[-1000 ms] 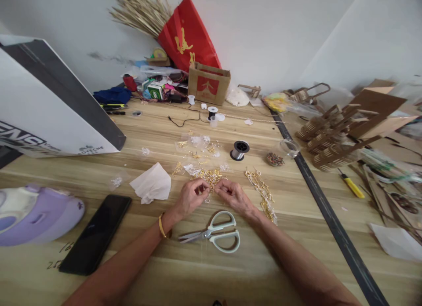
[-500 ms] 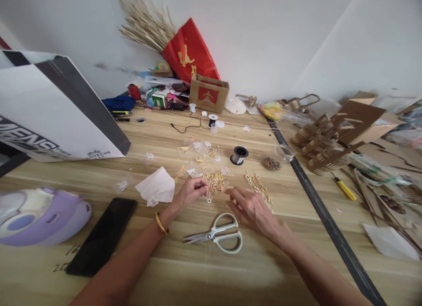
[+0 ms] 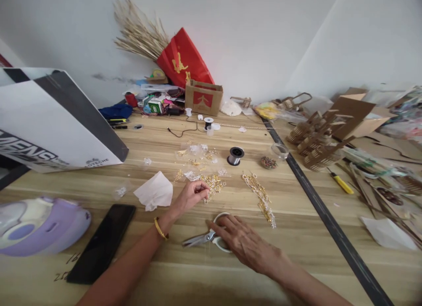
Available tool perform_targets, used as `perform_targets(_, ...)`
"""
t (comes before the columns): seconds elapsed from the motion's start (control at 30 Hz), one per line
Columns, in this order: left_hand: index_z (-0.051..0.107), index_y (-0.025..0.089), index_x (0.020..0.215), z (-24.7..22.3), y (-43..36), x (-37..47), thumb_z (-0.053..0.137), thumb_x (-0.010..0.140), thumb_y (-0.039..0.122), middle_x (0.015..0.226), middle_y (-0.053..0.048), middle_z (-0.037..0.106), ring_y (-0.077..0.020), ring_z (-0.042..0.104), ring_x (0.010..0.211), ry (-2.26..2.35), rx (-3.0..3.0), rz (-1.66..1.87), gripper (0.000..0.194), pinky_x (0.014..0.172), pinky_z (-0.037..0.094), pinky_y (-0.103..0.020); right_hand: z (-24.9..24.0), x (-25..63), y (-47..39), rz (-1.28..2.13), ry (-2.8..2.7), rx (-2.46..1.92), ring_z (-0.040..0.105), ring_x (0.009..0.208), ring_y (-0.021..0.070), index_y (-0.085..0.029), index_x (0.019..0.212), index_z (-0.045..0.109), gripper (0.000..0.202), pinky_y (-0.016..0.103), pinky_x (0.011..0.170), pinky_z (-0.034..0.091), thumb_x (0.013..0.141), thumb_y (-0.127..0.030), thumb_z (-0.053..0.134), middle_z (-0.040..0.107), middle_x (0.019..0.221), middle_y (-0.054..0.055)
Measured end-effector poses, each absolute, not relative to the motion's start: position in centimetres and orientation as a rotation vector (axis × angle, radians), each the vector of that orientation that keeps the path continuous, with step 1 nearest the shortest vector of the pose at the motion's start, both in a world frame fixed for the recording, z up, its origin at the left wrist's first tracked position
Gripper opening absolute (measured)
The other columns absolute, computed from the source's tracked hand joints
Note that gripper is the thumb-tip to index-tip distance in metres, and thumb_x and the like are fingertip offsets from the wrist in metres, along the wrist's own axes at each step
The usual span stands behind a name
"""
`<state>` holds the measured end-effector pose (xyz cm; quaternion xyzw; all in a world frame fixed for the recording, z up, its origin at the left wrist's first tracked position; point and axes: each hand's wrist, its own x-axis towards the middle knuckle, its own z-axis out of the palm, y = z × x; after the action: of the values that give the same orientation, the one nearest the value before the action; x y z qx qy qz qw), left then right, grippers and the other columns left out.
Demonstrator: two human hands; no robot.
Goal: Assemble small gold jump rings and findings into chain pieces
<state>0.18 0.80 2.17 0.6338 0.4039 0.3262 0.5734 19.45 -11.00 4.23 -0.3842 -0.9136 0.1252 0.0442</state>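
My left hand is closed in a pinch at the near edge of a pile of small gold and silver jewellery findings. Whatever its fingertips hold is too small to make out. Over the white handles of a pair of scissors lies my right hand, its fingers curled down onto them and hiding much of the loops. The scissors rest flat on the wooden table, blades pointing left. Right of the findings lies a bundle of gold and clear beaded strands.
A spool of fine wire and a jar of dark beads stand behind. At left are a white tissue, a black phone, a lilac device and a large box. Small woven baskets stand right.
My right hand has moved down and left from beside the findings onto the scissors' handles, uncovering the beaded strands. My left hand keeps its pinch at the pile. The view has shifted slightly.
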Motion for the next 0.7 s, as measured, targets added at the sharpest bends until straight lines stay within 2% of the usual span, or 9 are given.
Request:
perform_targets(0.13,0.06,0.013,0.077,2.4,0.8,0.2,0.057,0.075,0.021,0.062,-0.001,0.064,-0.0105,0.056,0.058,0.954,1.557,0.758,0.009,0.055,0.041,-0.02,5.0,20.0,-11.2,0.52,-2.704,-1.272,0.053,0.098,0.0195,-0.027,0.135,0.036,0.059,0.033,0.085,0.046,0.082,-0.004,0.049,0.055,0.106,0.007)
perform_targets(0.23,0.061,0.013,0.077,2.6,0.9,0.1,0.057,0.074,0.021,0.063,-0.002,0.065,-0.0116,0.058,0.058,0.986,1.574,0.78,0.009,0.055,0.042,-0.021,5.6,21.3,-11.3,0.801,-2.563,-1.366,0.056,0.089,0.0175,-0.026,0.129,0.044,0.053,0.03,0.077,0.049,0.08,-0.006,0.047,0.054,0.105,0.007)
perform_targets(0.37,0.064,0.013,0.076,2.7,1.3,-0.2,0.062,0.072,0.023,0.066,-0.004,0.069,-0.0143,0.063,0.062,1.003,1.547,0.79,0.011,0.059,0.046,-0.023,5.3,23.4,-11.5,1.26,-2.1,-1.27,0.055,0.096,0.0193,-0.024,0.132,0.044,0.053,0.031,0.081,0.047,0.08,-0.017,0.054,0.056,0.112,0.008)
perform_targets(0.47,0.066,0.013,0.079,2.4,1.3,-0.6,0.065,0.069,0.025,0.07,-0.006,0.071,-0.0162,0.065,0.066,1.012,1.478,0.781,0.016,0.062,0.048,-0.025,4.4,24.3,-11.5,1.688,-1.641,-1.184,0.057,0.082,0.0164,-0.023,0.133,0.044,0.054,0.026,0.068,0.047,0.081,-0.03,0.059,0.06,0.099,0.006)
perform_targets(0.57,0.065,0.012,0.085,2.0,0.9,-1.1,0.066,0.069,0.029,0.075,-0.007,0.073,-0.0173,0.066,0.07,1.048,1.409,0.817,0.023,0.064,0.049,-0.026,3.7,24.3,-11.5,1.866,-1.397,-1.086,0.056,0.071,0.0142,-0.022,0.132,0.046,0.062,0.023,0.06,0.043,0.076,-0.039,0.067,0.062,0.084,0.004)
perform_targets(0.7,0.062,0.013,0.085,1.5,0.0,-1.3,0.067,0.07,0.03,0.075,-0.008,0.073,-0.0185,0.067,0.073,1.091,1.371,0.884,0.024,0.067,0.05,-0.027,2.8,23.3,-11.5,2.013,-1.136,-1.041,0.057,0.074,0.0152,-0.023,0.125,0.054,0.062,0.024,0.062,0.043,0.07,-0.044,0.071,0.064,0.095,0.008)
